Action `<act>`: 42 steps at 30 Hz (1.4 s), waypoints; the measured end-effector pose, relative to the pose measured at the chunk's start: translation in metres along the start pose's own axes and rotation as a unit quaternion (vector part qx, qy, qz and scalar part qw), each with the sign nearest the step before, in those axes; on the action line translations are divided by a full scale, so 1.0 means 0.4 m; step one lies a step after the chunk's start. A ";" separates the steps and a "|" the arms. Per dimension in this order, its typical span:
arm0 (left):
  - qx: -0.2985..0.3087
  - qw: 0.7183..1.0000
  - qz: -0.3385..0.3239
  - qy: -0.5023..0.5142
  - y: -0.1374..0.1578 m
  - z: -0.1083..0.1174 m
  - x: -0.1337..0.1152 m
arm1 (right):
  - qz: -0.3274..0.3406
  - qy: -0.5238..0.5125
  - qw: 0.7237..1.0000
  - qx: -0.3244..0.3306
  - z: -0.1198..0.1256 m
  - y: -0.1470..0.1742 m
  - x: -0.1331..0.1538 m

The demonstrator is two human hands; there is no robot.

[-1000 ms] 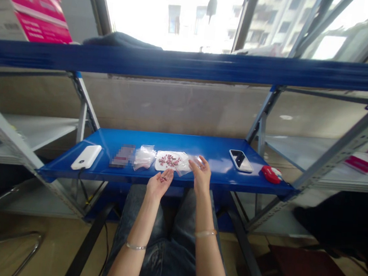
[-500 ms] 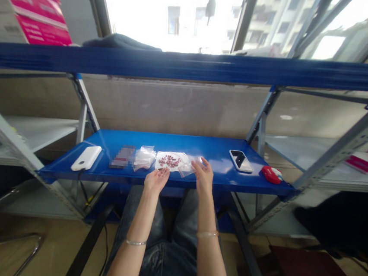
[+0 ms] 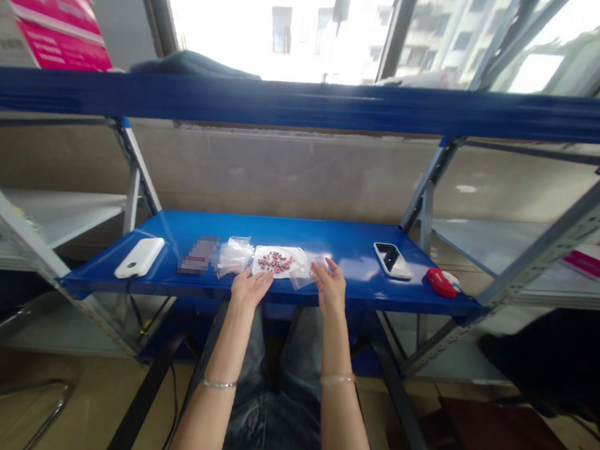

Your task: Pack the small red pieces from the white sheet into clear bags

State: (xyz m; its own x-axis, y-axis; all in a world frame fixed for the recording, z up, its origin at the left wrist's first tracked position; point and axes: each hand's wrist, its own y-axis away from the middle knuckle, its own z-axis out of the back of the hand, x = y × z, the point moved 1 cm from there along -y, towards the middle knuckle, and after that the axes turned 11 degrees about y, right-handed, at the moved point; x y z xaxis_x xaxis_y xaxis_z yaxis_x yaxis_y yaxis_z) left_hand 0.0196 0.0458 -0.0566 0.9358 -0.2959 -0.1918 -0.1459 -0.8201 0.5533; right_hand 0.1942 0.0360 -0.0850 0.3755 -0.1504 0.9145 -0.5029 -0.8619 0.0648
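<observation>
A white sheet [image 3: 263,251] lies at the front middle of the blue table, with a spread of small dark-red beads or pieces [image 3: 276,261] on it. My left hand [image 3: 251,288] rests at the sheet's near left edge, palm turned up and fingers stretched out, with nothing visible in it. Right of the sheet, my right hand [image 3: 330,286] pinches a small clear plastic bag [image 3: 302,276] by its right side, fingers partly curled. A pile of clear plastic bags [image 3: 235,255] sits just left of the sheet.
On the blue table [image 3: 331,235] are a white device with a cable [image 3: 140,258], a blurred-out item [image 3: 199,256], a phone [image 3: 393,261] and a red-and-white object [image 3: 441,282]. A blue shelf beam [image 3: 311,106] crosses above; metal posts stand at both sides.
My left hand has shifted slightly left, and its closed fingertips have straightened out beside the beads. My right hand stays at the plastic bag. The view has tilted slightly.
</observation>
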 end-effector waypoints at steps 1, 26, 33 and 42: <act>0.002 1.000 -0.001 -0.010 -0.002 -0.004 -0.004 | -0.005 0.001 1.000 -0.002 0.000 -0.002 -0.003; -0.106 0.583 -0.560 -0.578 -0.032 0.104 -0.032 | -0.038 -0.031 0.999 0.008 0.014 -0.021 -0.019; -0.096 0.573 -0.573 -0.578 -0.077 0.099 -0.046 | -0.047 -0.037 0.998 0.000 0.010 -0.006 -0.003; -0.112 0.435 -0.548 -0.706 -0.101 0.102 -0.060 | -0.052 -0.051 0.997 -0.003 0.007 0.000 0.005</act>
State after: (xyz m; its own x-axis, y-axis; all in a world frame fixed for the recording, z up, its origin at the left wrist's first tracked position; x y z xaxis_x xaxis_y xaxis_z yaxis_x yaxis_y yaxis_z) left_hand -0.0100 0.0664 -0.1073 -0.7489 0.0771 -0.6582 0.3218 -0.8260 -0.4628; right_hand 0.1972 0.0345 -0.0844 0.5033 -0.1082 0.8573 -0.4609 -0.8728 0.1604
